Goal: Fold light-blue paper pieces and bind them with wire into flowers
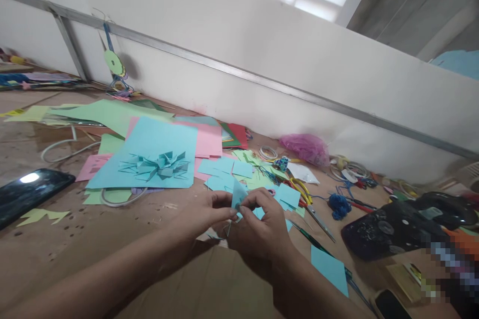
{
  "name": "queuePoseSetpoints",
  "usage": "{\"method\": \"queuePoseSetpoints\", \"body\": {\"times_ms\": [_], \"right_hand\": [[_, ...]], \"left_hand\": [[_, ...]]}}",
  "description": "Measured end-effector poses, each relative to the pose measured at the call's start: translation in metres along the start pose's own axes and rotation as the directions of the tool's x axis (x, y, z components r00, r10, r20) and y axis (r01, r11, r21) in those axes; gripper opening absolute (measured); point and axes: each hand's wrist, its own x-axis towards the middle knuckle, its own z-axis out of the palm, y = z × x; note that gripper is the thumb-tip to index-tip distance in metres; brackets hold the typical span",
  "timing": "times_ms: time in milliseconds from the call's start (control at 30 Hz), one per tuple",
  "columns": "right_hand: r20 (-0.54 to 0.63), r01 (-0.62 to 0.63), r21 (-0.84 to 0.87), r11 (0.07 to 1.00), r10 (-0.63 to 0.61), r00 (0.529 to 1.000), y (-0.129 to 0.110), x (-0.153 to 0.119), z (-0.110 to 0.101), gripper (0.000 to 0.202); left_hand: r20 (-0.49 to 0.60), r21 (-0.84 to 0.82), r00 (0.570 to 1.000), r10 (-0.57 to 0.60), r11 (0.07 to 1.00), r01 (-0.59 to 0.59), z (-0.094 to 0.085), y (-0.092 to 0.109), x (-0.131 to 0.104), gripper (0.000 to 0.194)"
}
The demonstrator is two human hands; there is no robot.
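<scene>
Between my two hands is a small piece of folded light-blue paper (pixel 238 193), its pointed top sticking up above my fingers. My left hand (pixel 209 213) pinches its left side with thumb and forefinger. On the right side my right hand (pixel 264 219) grips it, thumb pressed against the paper. The lower part of the piece is mostly hidden behind my fingers. Left of my hands, a pile of folded blue paper pieces (pixel 159 165) lies on a large blue sheet (pixel 164 134). Just beyond my hands are several blue paper squares (pixel 219 165).
Yellow-handled scissors (pixel 305 194) lie right of my hands, near blue yarn (pixel 339 207) and a black bag-like object (pixel 385 229). A single blue square (pixel 329 270) is by my right forearm. A phone (pixel 33 192) rests at left. A white wall panel (pixel 224 75) bounds the back.
</scene>
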Motion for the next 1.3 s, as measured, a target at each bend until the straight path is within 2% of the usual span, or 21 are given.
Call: {"method": "queuePoseSetpoints", "body": {"times_ms": [100, 200, 267, 333, 467, 500, 567, 633, 733, 900, 1100, 1200, 1300], "right_hand": [[-0.014, -0.01, 0.013, 1.0, 0.01, 1.0, 0.002, -0.001, 0.002, 0.012], [-0.029, -0.11, 0.043, 0.993, 0.111, 0.993, 0.003, -0.002, 0.002, 0.01], [-0.029, -0.191, 0.079, 0.978, 0.194, 0.981, 0.002, 0.0, 0.0, 0.021], [0.016, -0.26, 0.109, 0.959, 0.26, 0.965, 0.001, 0.002, -0.002, 0.025], [0.158, -0.312, 0.102, 0.945, 0.294, 0.943, 0.004, 0.008, -0.005, 0.005], [0.176, -0.318, 0.137, 0.938, 0.293, 0.94, 0.006, 0.009, -0.006, 0.007], [0.211, -0.368, 0.281, 0.886, 0.317, 0.925, 0.008, 0.01, -0.007, 0.009], [0.25, -0.453, 0.428, 0.782, 0.379, 0.891, 0.008, 0.011, -0.008, 0.015], [0.263, -0.536, 0.509, 0.674, 0.471, 0.842, 0.009, 0.012, -0.009, 0.021], [0.266, -0.52, 0.564, 0.641, 0.456, 0.85, 0.008, 0.013, -0.008, 0.022], [0.383, -0.568, 0.633, 0.526, 0.425, 0.82, 0.0, 0.011, -0.007, 0.025], [0.372, -0.566, 0.646, 0.512, 0.436, 0.819, 0.003, 0.009, -0.004, 0.026], [0.316, -0.528, 0.645, 0.553, 0.436, 0.843, 0.008, 0.008, -0.001, 0.022]], "left_hand": [[0.031, 0.09, 0.997, 0.076, 0.993, -0.078, -0.001, 0.001, 0.006, 0.022], [0.039, 0.124, 0.991, 0.125, 0.984, -0.129, -0.001, -0.002, 0.011, 0.026], [0.022, 0.151, 0.988, 0.155, 0.976, -0.156, -0.001, -0.004, 0.011, 0.038], [-0.006, 0.214, 0.984, 0.179, 0.961, -0.174, -0.001, -0.006, 0.009, 0.05], [0.0, 0.32, 0.978, 0.206, 0.927, -0.195, -0.002, -0.006, 0.006, 0.055], [0.011, 0.315, 0.981, 0.195, 0.93, -0.188, -0.002, -0.006, 0.006, 0.054], [0.026, 0.266, 0.989, 0.149, 0.952, -0.15, -0.003, -0.005, 0.006, 0.051], [0.036, 0.193, 0.995, 0.097, 0.976, -0.103, -0.005, -0.004, 0.007, 0.045], [0.062, 0.136, 0.997, 0.045, 0.989, -0.053, -0.007, -0.006, 0.009, 0.038], [0.054, 0.196, 0.996, 0.076, 0.977, -0.085, -0.006, -0.004, 0.009, 0.036], [0.001, 0.224, 0.995, 0.104, 0.969, -0.101, -0.005, 0.0, 0.005, 0.033], [-0.009, 0.227, 0.996, 0.094, 0.97, -0.09, -0.005, -0.002, 0.006, 0.032], [0.003, 0.215, 0.996, 0.095, 0.972, -0.093, -0.004, -0.003, 0.006, 0.034]]}}
